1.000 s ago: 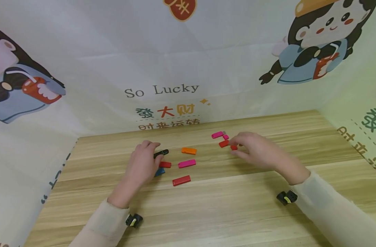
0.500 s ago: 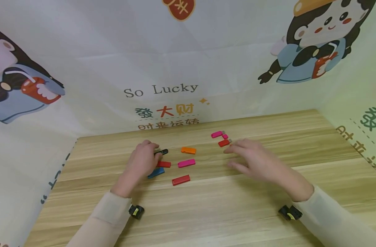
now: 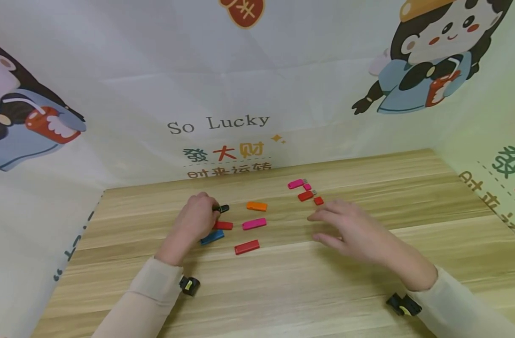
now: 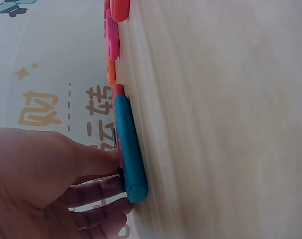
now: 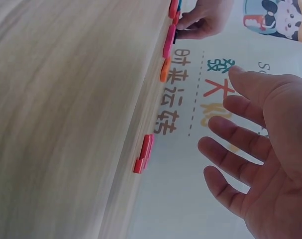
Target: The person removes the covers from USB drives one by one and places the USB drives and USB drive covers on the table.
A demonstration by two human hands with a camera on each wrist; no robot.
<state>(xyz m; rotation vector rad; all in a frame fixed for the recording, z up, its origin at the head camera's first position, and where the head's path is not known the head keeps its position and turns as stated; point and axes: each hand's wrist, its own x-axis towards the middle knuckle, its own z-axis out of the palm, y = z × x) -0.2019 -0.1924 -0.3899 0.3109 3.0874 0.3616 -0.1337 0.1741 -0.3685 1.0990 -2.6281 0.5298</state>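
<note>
My left hand pinches a black USB stick between thumb and fingers at the left of the table; part of the stick is hidden by the fingers. Just below that hand lie a red USB stick and a blue USB stick, the blue one large in the left wrist view. My right hand is held with fingers spread and nothing in it, as the right wrist view shows. Nearest to it is a small red cap, beside an uncapped red USB stick with its metal plug showing.
An uncapped pink USB stick and its small pink cap lie farther back. Orange, pink and red USB sticks form a loose column mid-table. A printed cloth stands behind the wooden table.
My right hand has left the red cap on the table and drawn back toward me, its fingers spreading. My left fingers have closed in on the black USB stick, uncovering the blue one.
</note>
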